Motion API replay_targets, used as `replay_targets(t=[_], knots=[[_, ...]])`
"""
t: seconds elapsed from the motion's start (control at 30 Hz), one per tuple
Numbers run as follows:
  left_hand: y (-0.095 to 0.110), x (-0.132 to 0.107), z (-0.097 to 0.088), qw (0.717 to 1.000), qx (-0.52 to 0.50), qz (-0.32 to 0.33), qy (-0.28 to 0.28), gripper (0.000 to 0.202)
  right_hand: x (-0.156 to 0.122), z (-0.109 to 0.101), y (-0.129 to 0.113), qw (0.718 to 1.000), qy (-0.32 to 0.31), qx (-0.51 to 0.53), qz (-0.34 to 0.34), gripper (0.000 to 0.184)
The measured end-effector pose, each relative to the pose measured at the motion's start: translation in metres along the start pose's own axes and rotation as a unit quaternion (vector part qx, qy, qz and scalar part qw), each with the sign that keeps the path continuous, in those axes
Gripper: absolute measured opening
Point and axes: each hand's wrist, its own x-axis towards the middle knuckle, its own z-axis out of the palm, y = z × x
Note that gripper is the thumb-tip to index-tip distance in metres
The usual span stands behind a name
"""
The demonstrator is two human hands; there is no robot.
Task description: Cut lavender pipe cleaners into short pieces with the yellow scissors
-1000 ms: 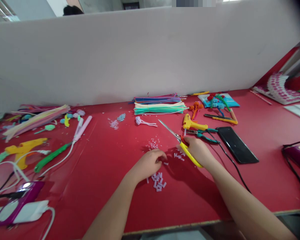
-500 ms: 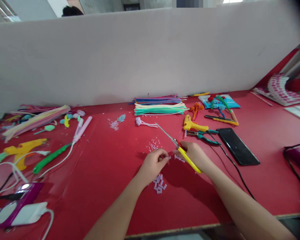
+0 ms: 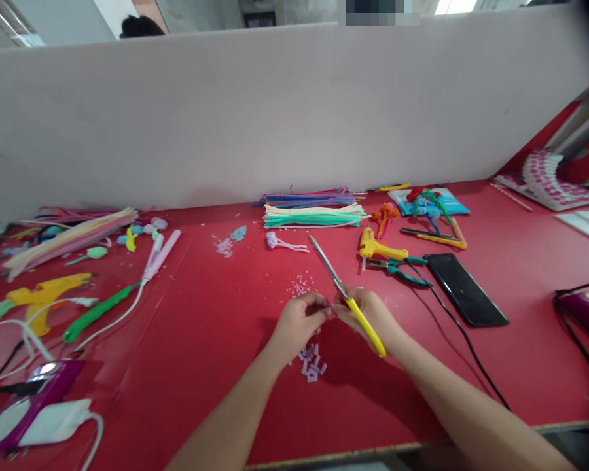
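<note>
My left hand (image 3: 302, 320) is closed in a pinch above the red table (image 3: 201, 366), on a tiny pale lilac piece that is mostly hidden by the fingertips. My right hand (image 3: 368, 314) holds yellow-handled scissors (image 3: 331, 265), their blades pointing away and up to the left. The fingertips of both hands meet at the small piece. Below my left hand lies a loose pile of short lilac pieces (image 3: 313, 366). Fine lilac clippings (image 3: 302, 286) are scattered just beyond it. Farther back rests a lilac fuzzy bundle with thin stems (image 3: 285, 243).
Pipe cleaner bundles (image 3: 317, 214) lie along the white partition (image 3: 275, 118). To the right are a yellow glue gun (image 3: 380, 247), teal-handled pliers (image 3: 397, 268) and a black phone (image 3: 466, 288). At left are another yellow glue gun (image 3: 44, 294), a pink hair-straightener-like tool (image 3: 160, 258) and white cables.
My right hand has moved left to meet my left hand's fingertips. The scissors have turned to a steeper angle. My left hand stays almost in place.
</note>
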Motion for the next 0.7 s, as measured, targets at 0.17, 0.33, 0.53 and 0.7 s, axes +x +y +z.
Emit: replay_targets(t=[0.17,0.33,0.53,0.7], knots=[[0.0,-0.002,0.001,0.998,0.034,0.033,0.039,0.014,0.002,0.004,0.008,0.997,0.015,-0.068,-0.014,0.017],[0.003,0.001,-0.009,0.992,-0.069,0.02,0.106,0.018,0.001,-0.003,0.003,0.975,0.057,-0.216,-0.001,0.03],[0.007,0.005,-0.019,0.951,-0.243,0.041,0.186,0.015,-0.002,-0.001,-0.001,0.948,0.041,-0.316,-0.003,0.047],[0.006,0.005,-0.022,0.937,-0.276,0.06,0.206,0.013,-0.003,0.004,0.0,0.931,0.037,-0.363,-0.005,0.051]])
